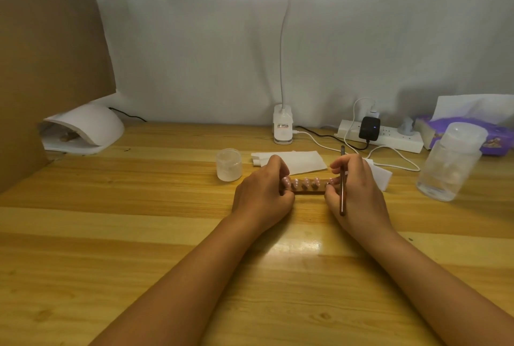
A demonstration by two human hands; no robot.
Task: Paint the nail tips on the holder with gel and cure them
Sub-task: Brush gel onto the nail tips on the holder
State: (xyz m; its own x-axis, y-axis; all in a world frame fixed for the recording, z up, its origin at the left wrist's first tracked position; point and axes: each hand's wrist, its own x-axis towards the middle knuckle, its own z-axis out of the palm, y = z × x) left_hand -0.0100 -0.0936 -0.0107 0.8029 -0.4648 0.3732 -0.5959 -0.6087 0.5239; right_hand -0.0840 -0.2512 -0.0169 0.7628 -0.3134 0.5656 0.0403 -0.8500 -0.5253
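Note:
A brown nail-tip holder (308,192) lies on the wooden table (139,206) with several pink nail tips (306,183) standing on it. My left hand (264,198) grips the holder's left end. My right hand (356,192) grips the right end and also holds a thin brush (342,178) that points away from me. A small frosted gel jar (229,164) stands just behind and to the left of the holder. The white curing lamp (86,131) sits at the far left against the wall.
White wipes (294,162) lie behind the holder. A clear plastic bottle (450,162) stands at the right, with a purple tissue box (495,137) and power strip (389,137) behind it. A desk lamp base (283,128) stands at the back. Cardboard (41,53) rises at the left.

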